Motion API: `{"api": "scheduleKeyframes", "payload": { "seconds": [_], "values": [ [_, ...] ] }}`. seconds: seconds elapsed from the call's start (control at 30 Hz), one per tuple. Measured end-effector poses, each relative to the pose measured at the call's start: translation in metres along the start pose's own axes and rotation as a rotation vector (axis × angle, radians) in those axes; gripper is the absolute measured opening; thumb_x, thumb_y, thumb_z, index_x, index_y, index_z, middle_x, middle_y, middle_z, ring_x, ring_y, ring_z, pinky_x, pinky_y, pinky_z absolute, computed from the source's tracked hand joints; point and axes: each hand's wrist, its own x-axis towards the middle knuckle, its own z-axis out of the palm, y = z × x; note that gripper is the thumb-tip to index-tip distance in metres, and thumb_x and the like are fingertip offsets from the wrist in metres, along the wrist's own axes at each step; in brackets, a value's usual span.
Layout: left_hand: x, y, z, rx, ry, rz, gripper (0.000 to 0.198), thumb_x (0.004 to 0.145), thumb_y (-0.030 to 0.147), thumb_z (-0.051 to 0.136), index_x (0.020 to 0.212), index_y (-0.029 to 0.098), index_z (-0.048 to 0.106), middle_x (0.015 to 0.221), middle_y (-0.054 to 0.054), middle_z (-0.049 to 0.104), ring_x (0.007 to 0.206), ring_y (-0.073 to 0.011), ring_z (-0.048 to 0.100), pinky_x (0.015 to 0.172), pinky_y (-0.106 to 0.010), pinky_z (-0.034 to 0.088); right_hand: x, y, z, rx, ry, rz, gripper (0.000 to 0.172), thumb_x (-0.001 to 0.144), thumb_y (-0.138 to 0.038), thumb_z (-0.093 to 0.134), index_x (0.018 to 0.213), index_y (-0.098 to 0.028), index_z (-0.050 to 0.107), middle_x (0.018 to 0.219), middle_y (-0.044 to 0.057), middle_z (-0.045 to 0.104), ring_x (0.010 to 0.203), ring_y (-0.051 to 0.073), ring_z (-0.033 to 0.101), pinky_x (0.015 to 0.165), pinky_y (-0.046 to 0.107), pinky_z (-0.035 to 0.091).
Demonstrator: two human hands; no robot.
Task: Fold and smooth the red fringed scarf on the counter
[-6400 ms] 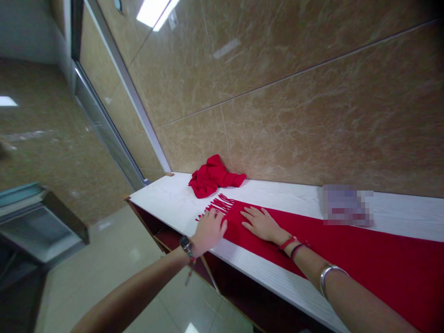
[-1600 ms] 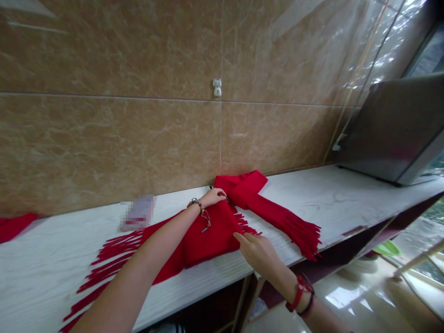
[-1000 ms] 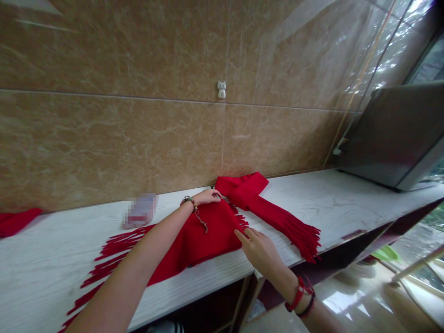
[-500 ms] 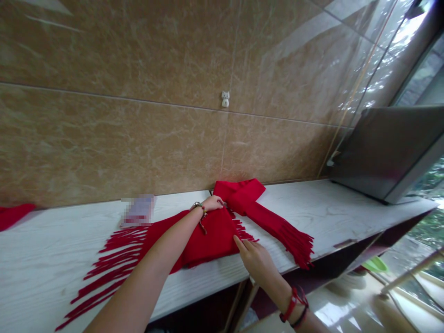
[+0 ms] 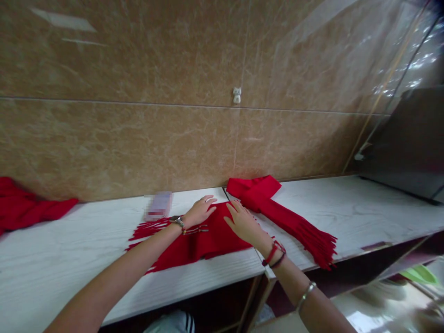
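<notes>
A folded red scarf (image 5: pixel 222 233) with fringed ends lies on the white wood-grain counter (image 5: pixel 86 259) in front of me. Over its upper left part is my left hand (image 5: pixel 200 212), fingers stretched out and slightly spread. My right hand (image 5: pixel 243 222) rests at the scarf's upper right side, its fingers extended too. Neither hand grips the cloth; whether the palms press on it is hidden. Just right of my right hand, a second red scarf (image 5: pixel 274 208) lies crossed over itself, its fringe pointing toward the counter's front edge.
More red cloth (image 5: pixel 31 208) is heaped at the far left. A partly blurred flat packet (image 5: pixel 160 206) lies near the wall behind the scarf. A dark grey box-shaped appliance (image 5: pixel 402 143) stands at the right. A small white cat figure (image 5: pixel 237 95) is fixed to the tiled wall.
My right hand has moved from the scarf's right fringed edge up to its upper part. My left hand has come off the top edge with its fingers opened. The view has shifted left.
</notes>
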Motion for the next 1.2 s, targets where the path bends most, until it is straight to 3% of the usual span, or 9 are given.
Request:
{"api": "scheduleKeyframes", "payload": {
  "seconds": [0.13,0.23,0.43,0.63,0.9,1.0,1.1,1.2],
  "values": [
    [-0.039,-0.014,0.008,0.018,-0.222,-0.091,0.047,0.091,0.036,0.033,0.135,0.017,0.033,0.142,-0.012,0.027,0.129,-0.0237,0.026,0.104,-0.039,0.024,0.019,-0.007,0.041,-0.061,-0.096,0.013,0.045,0.089,-0.035,0.037,0.127,-0.010,0.043,0.133,0.017,0.042,0.125,0.027,0.034,0.099,0.046,0.028],
    [-0.060,-0.017,0.009,0.012,-0.178,-0.096,0.047,0.093,0.035,0.027,0.137,0.020,0.028,0.144,-0.009,0.023,0.130,-0.0212,0.025,0.105,-0.037,0.022,0.017,-0.012,0.055,-0.111,-0.106,-0.039,0.045,0.091,-0.035,0.032,0.128,-0.012,0.043,0.134,0.016,0.042,0.126,0.026,0.032,0.100,0.046,0.025],
    [-0.102,-0.026,-0.011,0.055,-0.142,-0.077,0.044,0.094,0.032,0.026,0.137,0.022,0.029,0.144,-0.007,0.024,0.129,-0.0183,0.028,0.104,-0.034,0.023,0.012,-0.036,0.053,-0.125,-0.120,-0.084,0.045,0.092,-0.035,0.031,0.130,-0.013,0.041,0.135,0.015,0.041,0.126,0.025,0.032,0.100,0.044,0.025],
    [-0.161,-0.044,-0.040,0.076,-0.137,-0.141,0.045,0.094,0.033,0.028,0.137,0.021,0.029,0.145,-0.007,0.023,0.128,-0.0183,0.029,0.105,-0.033,0.022,0.014,-0.099,0.059,-0.084,-0.115,-0.121,0.047,0.092,-0.037,0.030,0.131,-0.013,0.040,0.135,0.016,0.040,0.126,0.027,0.032,0.099,0.046,0.024],
    [-0.242,-0.088,-0.076,0.114,-0.091,-0.205,0.044,0.094,0.033,0.027,0.137,0.023,0.028,0.144,-0.006,0.025,0.129,-0.0169,0.028,0.106,-0.033,0.022,0.027,-0.193,0.075,-0.021,-0.088,-0.190,0.045,0.091,-0.034,0.032,0.128,-0.010,0.044,0.134,0.017,0.041,0.126,0.026,0.031,0.101,0.047,0.023],
    [-0.256,-0.095,-0.086,0.113,-0.088,-0.242,0.044,0.093,0.034,0.029,0.136,0.024,0.032,0.145,-0.005,0.022,0.132,-0.0199,0.021,0.107,-0.038,0.019,0.033,-0.215,0.074,-0.024,-0.097,-0.212,0.045,0.090,-0.031,0.034,0.127,-0.008,0.044,0.134,0.018,0.040,0.126,0.028,0.032,0.101,0.047,0.023],
    [-0.254,-0.090,-0.088,0.095,-0.065,-0.264,0.041,0.092,0.033,0.031,0.131,0.023,0.040,0.145,-0.005,0.024,0.133,-0.0220,0.016,0.107,-0.044,0.016,0.040,-0.229,0.072,-0.018,-0.111,-0.259,0.043,0.090,-0.029,0.034,0.128,-0.010,0.043,0.134,0.017,0.042,0.125,0.027,0.033,0.100,0.048,0.023],
    [-0.243,-0.077,-0.080,0.063,0.037,-0.255,0.041,0.092,0.028,0.027,0.129,0.017,0.042,0.141,-0.007,0.031,0.131,-0.0174,0.022,0.108,-0.037,0.018,0.047,-0.235,0.074,-0.004,-0.144,-0.299,0.043,0.091,-0.026,0.032,0.130,-0.010,0.041,0.134,0.016,0.042,0.125,0.025,0.033,0.100,0.047,0.025]
  ]
}}
